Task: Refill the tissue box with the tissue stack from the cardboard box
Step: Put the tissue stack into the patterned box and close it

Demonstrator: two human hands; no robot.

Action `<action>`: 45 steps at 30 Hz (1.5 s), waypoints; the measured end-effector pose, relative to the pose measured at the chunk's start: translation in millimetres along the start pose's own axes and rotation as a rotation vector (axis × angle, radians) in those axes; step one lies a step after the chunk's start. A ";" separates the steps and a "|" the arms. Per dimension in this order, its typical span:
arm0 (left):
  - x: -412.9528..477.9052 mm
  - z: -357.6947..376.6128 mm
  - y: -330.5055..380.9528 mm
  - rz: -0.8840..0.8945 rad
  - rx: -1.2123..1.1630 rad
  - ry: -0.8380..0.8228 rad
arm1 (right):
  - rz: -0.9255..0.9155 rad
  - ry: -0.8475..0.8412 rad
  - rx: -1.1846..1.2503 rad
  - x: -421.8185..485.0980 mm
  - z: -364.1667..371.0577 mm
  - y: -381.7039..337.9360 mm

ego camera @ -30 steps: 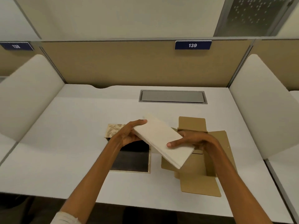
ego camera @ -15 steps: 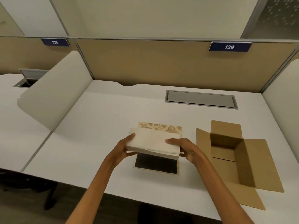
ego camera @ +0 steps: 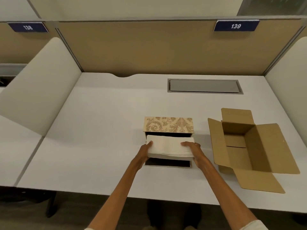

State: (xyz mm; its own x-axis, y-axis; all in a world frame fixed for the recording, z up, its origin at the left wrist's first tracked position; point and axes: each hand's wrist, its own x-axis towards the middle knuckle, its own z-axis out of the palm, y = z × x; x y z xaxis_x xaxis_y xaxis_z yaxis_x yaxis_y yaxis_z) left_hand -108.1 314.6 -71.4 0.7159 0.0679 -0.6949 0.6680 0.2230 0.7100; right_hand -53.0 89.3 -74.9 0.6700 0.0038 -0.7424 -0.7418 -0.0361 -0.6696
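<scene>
A white tissue stack [ego camera: 170, 147] is held level between my two hands, just in front of the tissue box [ego camera: 168, 125]. The tissue box has a beige floral top and a dark open side facing me; the stack's far edge sits at that opening. A dark flap [ego camera: 167, 163] of the box lies flat on the desk under the stack. My left hand [ego camera: 144, 151] grips the stack's left end and my right hand [ego camera: 193, 151] grips its right end. The brown cardboard box [ego camera: 249, 146] stands open and empty to the right.
The white desk [ego camera: 103, 130] has a grey cable hatch [ego camera: 204, 86] at the back. Beige partition walls rise behind and curved white dividers [ego camera: 38, 87] flank both sides. The cardboard box's flaps spread towards the desk's front right edge.
The stack has moved from above the cardboard box leftward to the tissue box, then forward and down to its open side. The view shifted left.
</scene>
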 end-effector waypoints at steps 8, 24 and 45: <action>17.0 5.3 7.6 -0.021 -0.034 0.088 | -0.047 0.078 -0.019 19.0 10.0 -7.4; 45.3 0.7 -2.9 0.067 0.196 0.293 | -0.245 0.290 -0.135 23.2 22.2 13.5; 41.9 -1.4 -9.7 0.154 0.121 0.361 | -0.387 0.311 -0.291 26.7 35.2 22.6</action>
State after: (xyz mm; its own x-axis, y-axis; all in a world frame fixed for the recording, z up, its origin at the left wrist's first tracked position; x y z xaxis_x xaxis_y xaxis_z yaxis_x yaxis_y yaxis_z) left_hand -84.9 316.7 -107.5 0.7063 0.4333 -0.5598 0.5934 0.0688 0.8019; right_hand -52.9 123.7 -110.7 0.9011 -0.2205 -0.3734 -0.4312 -0.3646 -0.8253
